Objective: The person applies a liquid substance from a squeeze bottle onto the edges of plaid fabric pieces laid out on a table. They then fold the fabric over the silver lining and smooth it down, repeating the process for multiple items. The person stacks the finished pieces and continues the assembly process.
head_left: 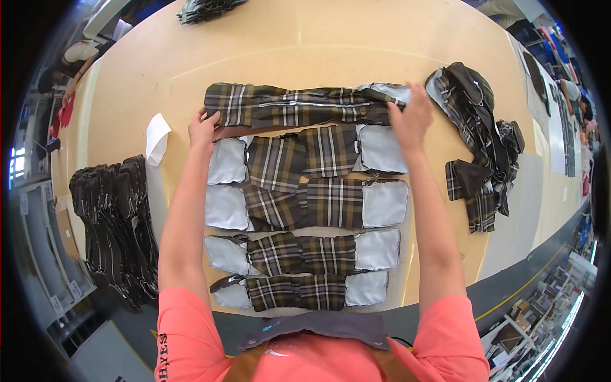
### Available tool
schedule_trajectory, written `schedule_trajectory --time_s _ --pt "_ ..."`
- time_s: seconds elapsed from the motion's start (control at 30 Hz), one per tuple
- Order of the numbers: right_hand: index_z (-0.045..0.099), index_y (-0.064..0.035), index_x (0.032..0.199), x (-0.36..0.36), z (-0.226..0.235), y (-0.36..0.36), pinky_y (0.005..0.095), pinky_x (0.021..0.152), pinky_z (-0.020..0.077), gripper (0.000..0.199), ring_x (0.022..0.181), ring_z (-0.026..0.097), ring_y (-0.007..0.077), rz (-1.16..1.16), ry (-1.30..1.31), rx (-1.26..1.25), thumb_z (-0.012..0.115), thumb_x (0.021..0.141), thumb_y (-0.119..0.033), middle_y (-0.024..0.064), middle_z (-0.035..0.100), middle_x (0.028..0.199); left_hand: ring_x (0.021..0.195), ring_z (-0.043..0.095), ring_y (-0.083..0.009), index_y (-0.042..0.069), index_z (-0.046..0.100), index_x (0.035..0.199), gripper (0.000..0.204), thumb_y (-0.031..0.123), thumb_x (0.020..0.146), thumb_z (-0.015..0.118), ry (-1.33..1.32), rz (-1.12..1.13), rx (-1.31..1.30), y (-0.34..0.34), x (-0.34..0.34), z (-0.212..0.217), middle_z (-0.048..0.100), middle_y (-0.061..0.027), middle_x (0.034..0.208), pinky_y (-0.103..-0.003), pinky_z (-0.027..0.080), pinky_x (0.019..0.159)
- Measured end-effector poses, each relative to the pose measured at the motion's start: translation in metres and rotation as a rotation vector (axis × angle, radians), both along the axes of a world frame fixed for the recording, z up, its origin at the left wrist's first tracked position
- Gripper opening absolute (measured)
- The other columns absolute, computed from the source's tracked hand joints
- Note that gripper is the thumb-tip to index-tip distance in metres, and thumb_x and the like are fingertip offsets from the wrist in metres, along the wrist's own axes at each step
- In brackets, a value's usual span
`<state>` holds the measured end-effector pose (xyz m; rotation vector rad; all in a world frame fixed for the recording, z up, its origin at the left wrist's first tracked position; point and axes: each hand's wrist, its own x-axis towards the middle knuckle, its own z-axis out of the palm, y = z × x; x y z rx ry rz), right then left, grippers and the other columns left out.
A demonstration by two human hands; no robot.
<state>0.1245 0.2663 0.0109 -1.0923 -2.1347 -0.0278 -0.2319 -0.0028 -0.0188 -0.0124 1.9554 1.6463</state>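
A long plaid fabric panel with a zipper (305, 105) stretches crosswise on the table, brown and black with white lines. My left hand (203, 130) pinches its left end near the lower corner, thumb over the cloth. At the other end, my right hand (412, 118) has its thumb on the panel and its fingers around the pale lining edge. Below the panel lie several rows of plaid pieces with grey-white lining at both ends, including an upper row (277, 162), a second row (334, 202) and the nearest row (296, 291).
Black zippered pieces (118, 223) hang over the table's left edge beside a white paper slip (157, 139). A heap of plaid pieces (477, 134) lies at right. Another dark stack (207, 9) sits at the far edge. Other people (83, 54) work beyond the table.
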Motion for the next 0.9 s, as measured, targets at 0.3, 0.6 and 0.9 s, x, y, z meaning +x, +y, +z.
schedule_trajectory --time_s 0.3,0.6,0.9 --pt "0.065 -0.0016 0.095 0.035 -0.003 0.049 0.0333 0.074 0.0462 0.028 0.084 0.06 0.0265 0.151 0.035 -0.6 0.069 0.083 -0.027 0.0104 0.065 0.09 0.083 0.063 -0.0234 0.011 0.067 0.113 0.037 0.017 0.077 0.075 0.984 -0.169 -0.593 -0.022 0.001 -0.009 0.062 -0.0097 0.095 -0.035 0.05 0.077" --pt "0.065 0.0022 0.1 -0.018 0.013 0.032 0.0268 0.067 0.0458 0.022 0.071 0.057 0.0111 0.276 0.723 -0.958 0.061 0.091 -0.017 0.0052 0.066 0.08 0.077 0.061 -0.0264 0.002 0.065 0.091 0.033 0.035 0.088 0.066 0.923 -0.036 -0.357 -0.004 0.02 0.025 0.064 -0.0123 0.085 -0.038 0.047 0.07" --pt "0.06 -0.0112 0.115 -0.128 -0.033 -0.071 0.0409 0.069 0.0483 0.031 0.079 0.062 0.0309 0.435 -0.071 -0.373 0.062 0.085 -0.018 0.0091 0.066 0.091 0.073 0.062 -0.0181 0.003 0.065 0.099 0.025 0.026 0.09 0.064 0.692 -0.434 -0.172 0.077 0.123 0.02 0.068 -0.0127 0.082 -0.031 0.049 0.069"
